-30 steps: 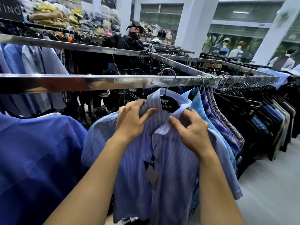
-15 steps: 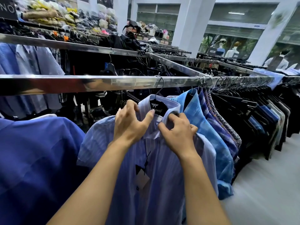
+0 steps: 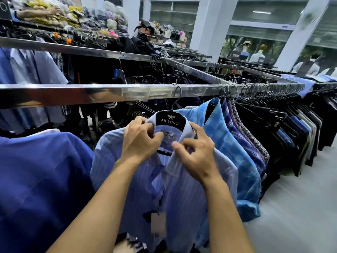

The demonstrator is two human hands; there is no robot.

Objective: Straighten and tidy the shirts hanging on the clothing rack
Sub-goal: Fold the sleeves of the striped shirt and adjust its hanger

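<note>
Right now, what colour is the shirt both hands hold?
The shirt is pale blue with faint vertical stripes; the head view shows it best.

One head-worn wide-angle camera looks forward and down, close over the rack rail [image 3: 109, 94], which runs off to the right.

White pillars [image 3: 209, 24], grey floor [image 3: 300, 207], shopfront windows [image 3: 255, 42], ceiling strip light [image 3: 260, 12]

A hanger [image 3: 170, 119] on the rail [image 3: 109, 94] carries the shirt [image 3: 186, 196]; left hand [image 3: 140, 141] and right hand [image 3: 197, 158] grip its collar either side. A neighbouring shirt [image 3: 36, 179] hangs left, a row of shirts [image 3: 242, 143] right.
</note>
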